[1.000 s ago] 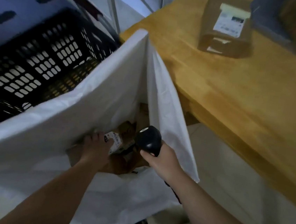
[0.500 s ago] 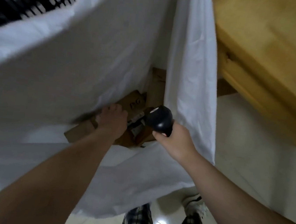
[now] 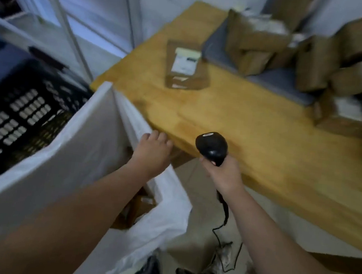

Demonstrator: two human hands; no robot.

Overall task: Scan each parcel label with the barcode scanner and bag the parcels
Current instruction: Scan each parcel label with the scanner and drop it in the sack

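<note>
My right hand [image 3: 223,172] grips the barcode scanner [image 3: 211,148], ready for the labelled parcel [image 3: 186,67] at upper centre; my left hand [image 3: 152,151] curls at the white bag [image 3: 74,148] rim, and I cannot tell if it holds it.

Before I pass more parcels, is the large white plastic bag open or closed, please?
Open: the large white plastic bag gapes wide, with brown cardboard parcels visible inside.
</note>
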